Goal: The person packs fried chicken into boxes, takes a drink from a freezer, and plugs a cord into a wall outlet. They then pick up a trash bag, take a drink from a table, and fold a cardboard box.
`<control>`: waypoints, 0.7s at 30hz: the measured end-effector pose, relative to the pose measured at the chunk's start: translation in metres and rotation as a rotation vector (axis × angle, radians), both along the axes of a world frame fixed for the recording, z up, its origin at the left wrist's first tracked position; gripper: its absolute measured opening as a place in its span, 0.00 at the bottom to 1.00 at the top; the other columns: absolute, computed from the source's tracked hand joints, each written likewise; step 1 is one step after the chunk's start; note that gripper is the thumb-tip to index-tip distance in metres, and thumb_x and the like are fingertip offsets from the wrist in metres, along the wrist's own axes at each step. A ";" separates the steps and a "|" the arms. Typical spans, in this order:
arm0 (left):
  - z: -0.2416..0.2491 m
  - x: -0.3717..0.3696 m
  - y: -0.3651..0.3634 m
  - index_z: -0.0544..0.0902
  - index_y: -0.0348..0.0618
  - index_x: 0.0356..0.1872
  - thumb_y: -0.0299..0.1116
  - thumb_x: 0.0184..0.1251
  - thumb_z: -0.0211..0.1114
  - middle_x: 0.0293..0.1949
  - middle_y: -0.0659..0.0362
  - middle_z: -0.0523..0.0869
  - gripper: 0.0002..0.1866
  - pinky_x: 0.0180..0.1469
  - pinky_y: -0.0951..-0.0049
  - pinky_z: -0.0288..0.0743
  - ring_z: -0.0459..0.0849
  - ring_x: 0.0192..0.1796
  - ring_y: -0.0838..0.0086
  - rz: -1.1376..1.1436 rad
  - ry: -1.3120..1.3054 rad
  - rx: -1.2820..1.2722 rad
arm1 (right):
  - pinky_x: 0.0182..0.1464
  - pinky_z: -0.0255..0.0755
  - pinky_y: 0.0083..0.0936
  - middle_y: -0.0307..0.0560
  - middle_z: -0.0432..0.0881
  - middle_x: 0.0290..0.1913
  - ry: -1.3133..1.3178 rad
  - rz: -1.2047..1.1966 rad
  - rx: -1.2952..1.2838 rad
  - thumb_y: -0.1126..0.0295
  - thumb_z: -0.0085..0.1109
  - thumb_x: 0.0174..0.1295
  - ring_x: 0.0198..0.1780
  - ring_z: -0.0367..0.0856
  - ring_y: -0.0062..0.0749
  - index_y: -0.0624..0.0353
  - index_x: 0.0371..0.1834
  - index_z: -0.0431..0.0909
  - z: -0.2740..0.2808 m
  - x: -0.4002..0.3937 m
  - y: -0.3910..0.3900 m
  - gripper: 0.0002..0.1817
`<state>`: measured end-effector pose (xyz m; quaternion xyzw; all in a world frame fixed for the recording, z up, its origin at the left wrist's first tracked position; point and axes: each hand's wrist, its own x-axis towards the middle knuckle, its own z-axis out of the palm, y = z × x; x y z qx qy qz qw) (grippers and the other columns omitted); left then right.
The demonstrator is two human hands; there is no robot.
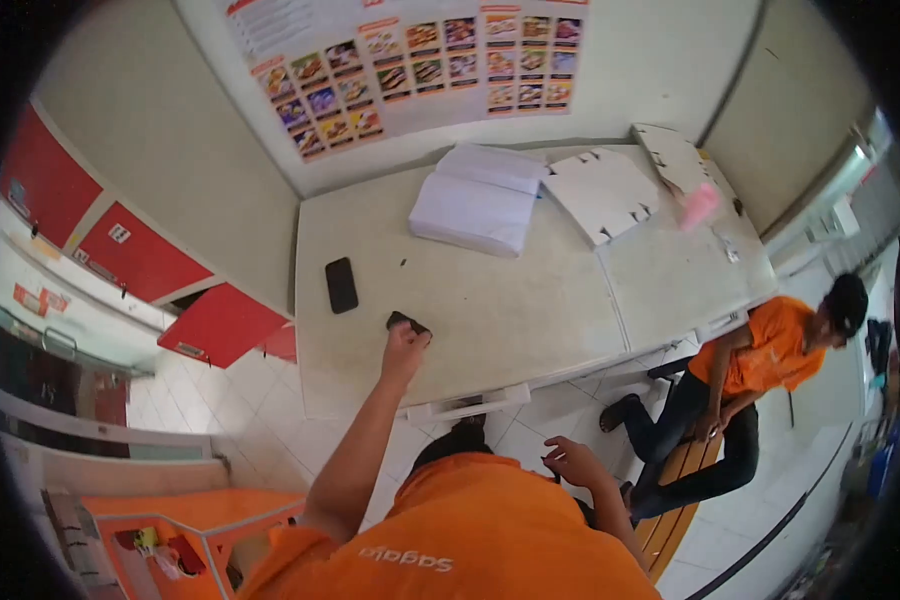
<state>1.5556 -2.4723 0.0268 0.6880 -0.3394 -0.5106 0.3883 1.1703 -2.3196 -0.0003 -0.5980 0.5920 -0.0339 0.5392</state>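
My left hand (404, 352) rests at the front left of the pale table (530, 310), fingers closed on a small black object (408, 322) that they partly cover. A black smartphone (341, 285) lies flat on the tabletop, just beyond that hand and to its left. Low in front of my body, below the table's front edge, is my right hand (575, 464). Its fingers are curled, with something thin and dark at the fingertips that I cannot make out.
Farther back on the table lie a stack of white paper (478, 200), folded white cardboard (602, 192) and a pink item (699, 206). A person in an orange shirt (770, 345) sits on a wooden bench (682, 490) at right. Red cabinet doors (225, 325) stand at left.
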 end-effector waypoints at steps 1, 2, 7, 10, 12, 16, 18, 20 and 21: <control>-0.010 0.006 -0.015 0.63 0.36 0.71 0.43 0.67 0.71 0.67 0.46 0.72 0.38 0.63 0.53 0.73 0.74 0.66 0.55 -0.012 -0.394 -0.029 | 0.47 0.81 0.35 0.50 0.90 0.47 0.013 0.030 0.021 0.66 0.67 0.66 0.45 0.89 0.40 0.56 0.64 0.76 0.010 0.005 -0.005 0.24; -0.019 0.015 -0.031 0.63 0.35 0.71 0.45 0.66 0.72 0.70 0.43 0.67 0.41 0.65 0.47 0.69 0.68 0.71 0.51 -0.025 -0.791 -0.058 | 0.46 0.81 0.35 0.51 0.90 0.45 -0.019 -0.026 -0.041 0.65 0.66 0.65 0.45 0.89 0.41 0.56 0.63 0.76 0.018 0.008 -0.012 0.23; -0.055 0.079 -0.079 0.62 0.37 0.73 0.52 0.64 0.70 0.74 0.43 0.61 0.44 0.69 0.30 0.51 0.54 0.77 0.45 0.170 -1.104 -0.042 | 0.45 0.80 0.32 0.49 0.89 0.42 -0.115 -0.321 -0.064 0.70 0.64 0.66 0.42 0.88 0.33 0.61 0.61 0.76 0.019 0.005 -0.045 0.20; -0.053 0.094 -0.084 0.62 0.37 0.73 0.55 0.64 0.69 0.75 0.43 0.60 0.45 0.70 0.28 0.47 0.52 0.78 0.44 0.160 -1.147 0.007 | 0.46 0.80 0.30 0.50 0.88 0.41 -0.118 -0.334 -0.138 0.71 0.62 0.67 0.41 0.87 0.30 0.64 0.60 0.76 0.009 -0.002 -0.060 0.20; -0.042 0.087 -0.084 0.61 0.37 0.74 0.55 0.64 0.68 0.75 0.43 0.60 0.46 0.70 0.29 0.46 0.53 0.77 0.44 0.125 -1.198 0.007 | 0.46 0.79 0.28 0.49 0.87 0.37 -0.098 -0.361 -0.121 0.72 0.61 0.66 0.40 0.86 0.28 0.64 0.59 0.77 0.008 0.007 -0.080 0.18; -0.046 0.041 -0.100 0.57 0.32 0.74 0.48 0.65 0.69 0.74 0.40 0.60 0.45 0.74 0.39 0.51 0.57 0.76 0.43 -0.058 -0.849 -0.371 | 0.53 0.77 0.38 0.55 0.85 0.47 0.165 -0.267 -0.206 0.63 0.65 0.66 0.50 0.85 0.43 0.62 0.62 0.73 0.011 0.024 -0.129 0.24; -0.056 0.023 -0.136 0.57 0.29 0.73 0.45 0.65 0.70 0.73 0.37 0.60 0.45 0.75 0.44 0.53 0.56 0.76 0.42 0.044 -0.607 -0.512 | 0.67 0.65 0.52 0.63 0.74 0.65 0.521 -0.069 -0.812 0.54 0.64 0.67 0.67 0.72 0.55 0.60 0.68 0.68 -0.016 0.031 -0.155 0.32; -0.061 0.013 -0.181 0.55 0.27 0.73 0.45 0.65 0.70 0.73 0.34 0.59 0.46 0.75 0.45 0.55 0.57 0.75 0.40 0.153 -0.658 -0.588 | 0.74 0.49 0.61 0.63 0.60 0.76 0.595 -0.116 -0.807 0.47 0.59 0.69 0.78 0.54 0.62 0.58 0.74 0.62 -0.024 0.042 -0.189 0.38; -0.056 0.014 -0.203 0.55 0.28 0.74 0.46 0.65 0.71 0.73 0.34 0.60 0.47 0.74 0.44 0.56 0.58 0.75 0.40 0.158 -0.685 -0.548 | 0.74 0.49 0.61 0.63 0.60 0.76 0.592 -0.105 -0.803 0.47 0.59 0.69 0.78 0.54 0.62 0.58 0.74 0.62 -0.032 0.047 -0.206 0.38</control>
